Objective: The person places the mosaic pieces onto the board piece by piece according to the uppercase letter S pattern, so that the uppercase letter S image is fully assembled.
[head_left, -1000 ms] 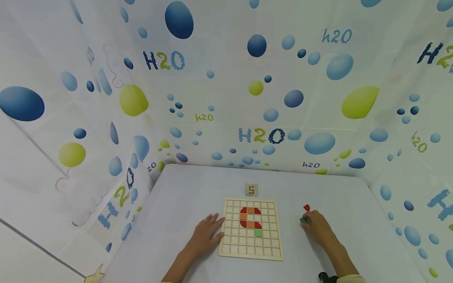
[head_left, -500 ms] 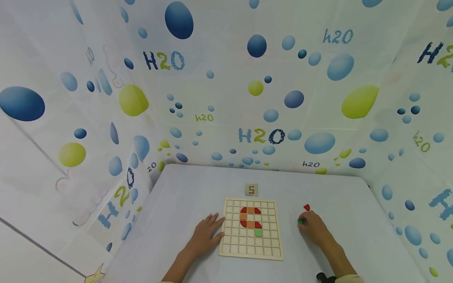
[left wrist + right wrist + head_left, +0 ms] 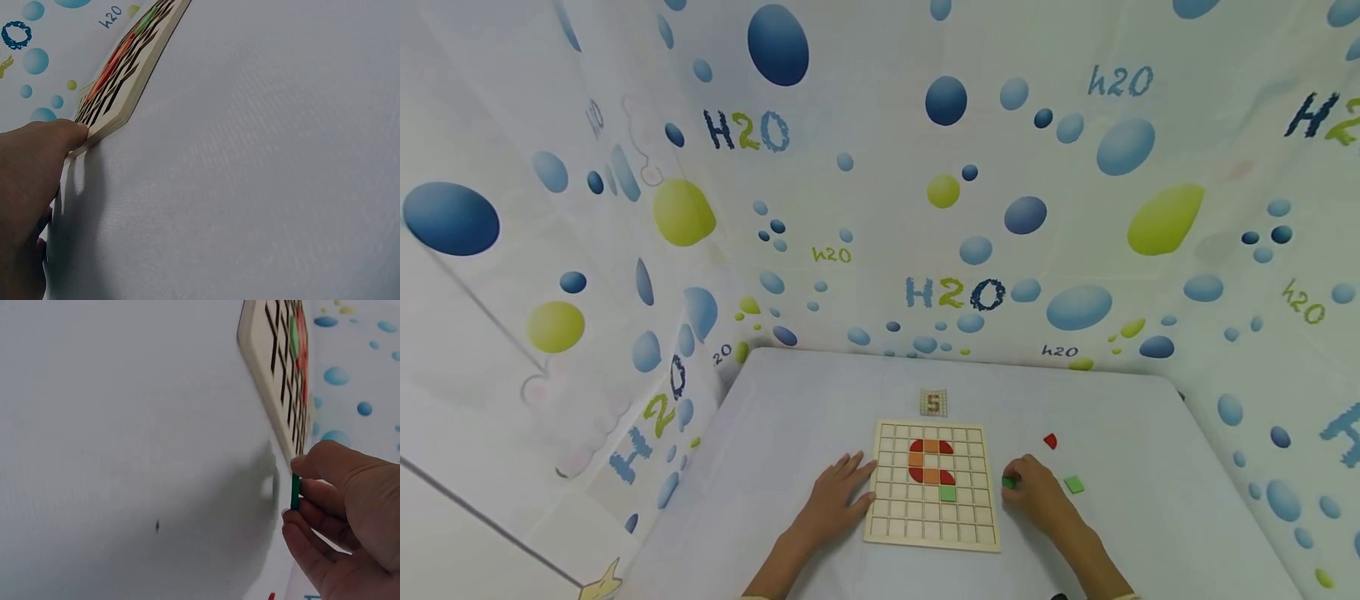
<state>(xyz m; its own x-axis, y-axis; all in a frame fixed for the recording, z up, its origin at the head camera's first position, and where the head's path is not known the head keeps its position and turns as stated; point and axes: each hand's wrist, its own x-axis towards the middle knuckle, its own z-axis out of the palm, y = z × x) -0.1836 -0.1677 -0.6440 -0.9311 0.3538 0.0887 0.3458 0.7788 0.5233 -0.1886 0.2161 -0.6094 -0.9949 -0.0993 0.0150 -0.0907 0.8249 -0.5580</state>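
Observation:
A wooden grid board (image 3: 898,532) bears red curved tiles, orange square tiles and one light green square tile (image 3: 948,493). My left hand (image 3: 835,496) rests flat at the board's left edge, its fingertips touching the rim; the left wrist view shows its thumb (image 3: 72,132) on the board's side. Just right of the board, my right hand (image 3: 1037,496) pinches a green tile (image 3: 295,490) between thumb and fingers. Behind that hand lie a red quarter-round tile (image 3: 1050,441) and another green square tile (image 3: 1074,484) on the table.
A small card (image 3: 933,402) with a gridded S-like figure lies beyond the board's far edge. White cloth covers the table (image 3: 797,400), and a curtain (image 3: 880,200) with printed bubbles and H2O lettering stands behind and at both sides.
My right hand has moved left toward the board with a green tile in its fingers. Another green tile now shows on the table where that hand was. The left hand stays put.

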